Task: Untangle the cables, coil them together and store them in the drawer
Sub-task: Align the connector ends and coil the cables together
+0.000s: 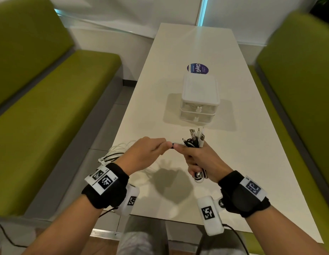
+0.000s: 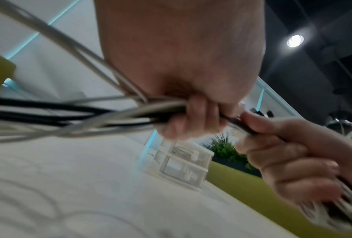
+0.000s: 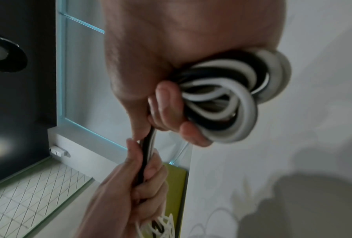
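I am partway through coiling, I judge: my right hand (image 1: 200,162) grips the coil (image 3: 228,98) of black and white cables, loops sticking out below my fist near the wrist and the plugs (image 1: 196,136) fanning out above my fingers. My left hand (image 1: 147,151) is curled round the loose strands (image 2: 89,112) right where they leave the coil, thumb and fingers meeting my right forefinger.

To do this turn well, I think I should let the strands slide through my left fingers under light tension, lay each new loop the same size as the ones I already hold, and keep the black and white cables side by side so they do not cross. My right fist must stay tight enough that the loops do not spring open.

Both wrists hover above the table (image 1: 242,162), backs of the hands up, knuckles nearly touching, forearms angled inward.

The slack (image 1: 114,153) trails left from my left hand and hangs over the table's near-left edge, so it could snag there.

Farther along the table stands the small drawer unit (image 1: 199,100), both drawers closed; one needs opening before the coil goes in.
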